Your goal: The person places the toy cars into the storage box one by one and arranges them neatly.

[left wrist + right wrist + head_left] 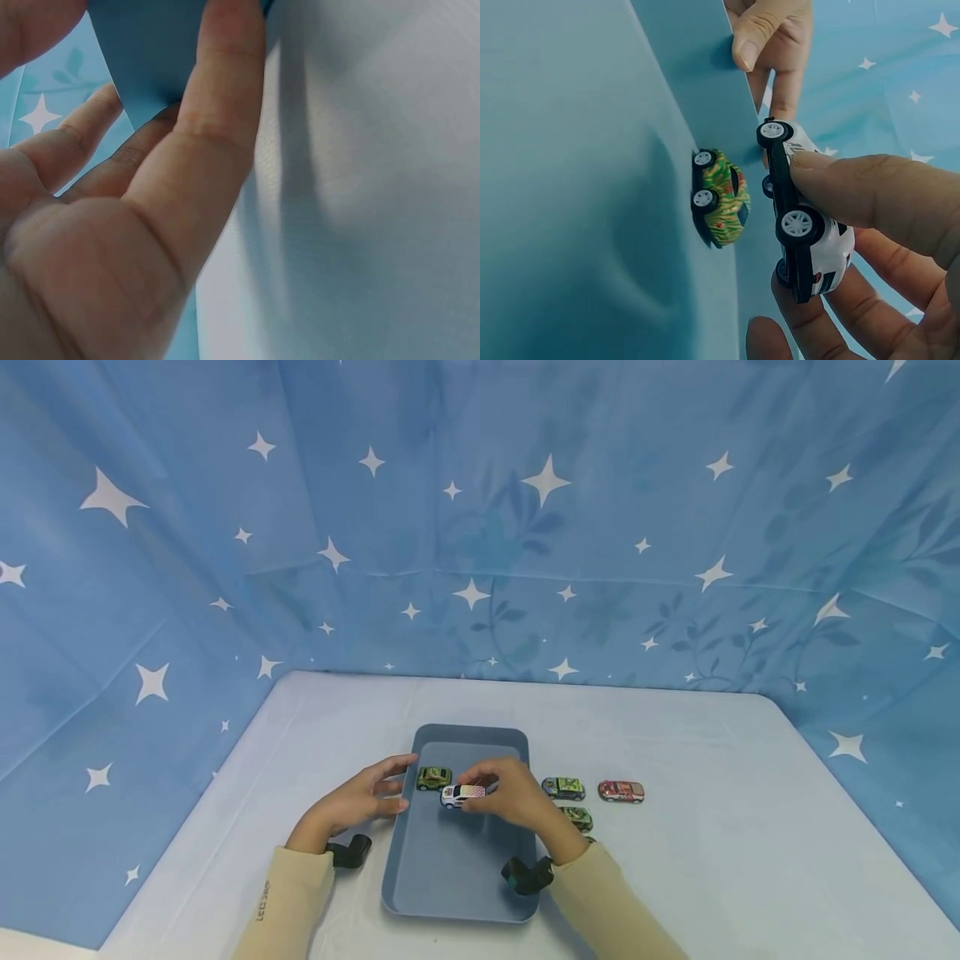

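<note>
A white toy car (pixel 463 795) with a pinkish pattern is pinched between the thumb and fingers of my right hand (pixel 510 789), above the blue-grey tray (pixel 465 877). In the right wrist view that white car (pixel 832 259) is tilted, its black underside and wheels showing. Close by, a green and yellow patterned toy car (pixel 434 778) rests on the tray's floor near its left wall. My left hand (pixel 363 797) touches the tray's left rim with spread fingers. Its thumb (pixel 759 34) laps over the rim in the right wrist view.
Right of the tray, on the white table (pixel 720 860), lie a blue-green toy car (pixel 564 788), a red toy car (pixel 621 791) and a green toy car (pixel 577 817). Another is mostly hidden by my right wrist. A blue starry cloth (pixel 480 527) hangs behind.
</note>
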### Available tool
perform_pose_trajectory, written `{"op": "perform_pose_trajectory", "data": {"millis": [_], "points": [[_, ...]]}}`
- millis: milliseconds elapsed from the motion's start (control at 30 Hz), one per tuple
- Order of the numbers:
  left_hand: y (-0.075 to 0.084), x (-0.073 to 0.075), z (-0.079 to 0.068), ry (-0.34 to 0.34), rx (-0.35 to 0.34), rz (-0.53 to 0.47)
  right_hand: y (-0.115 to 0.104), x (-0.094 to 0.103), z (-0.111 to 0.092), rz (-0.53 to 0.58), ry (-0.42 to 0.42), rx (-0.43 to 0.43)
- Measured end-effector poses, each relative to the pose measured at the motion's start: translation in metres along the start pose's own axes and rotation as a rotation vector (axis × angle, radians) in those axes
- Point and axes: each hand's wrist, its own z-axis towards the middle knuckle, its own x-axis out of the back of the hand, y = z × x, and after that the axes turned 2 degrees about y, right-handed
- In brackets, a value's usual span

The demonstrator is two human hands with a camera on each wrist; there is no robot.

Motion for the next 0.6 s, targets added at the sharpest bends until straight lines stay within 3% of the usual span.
{"op": "perform_pose_trajectory", "data": {"millis": [233,600], "points": [[-0.002,0.001,0.0,0.002,-0.002,0.002,-0.002,-0.011,0.006,0.005,-0.017,0.025],[-0.005,0.001,0.003,0.028,0.026,0.0,-0.009,-0.025,0.018,-0.022,-0.012,-0.047]]}}
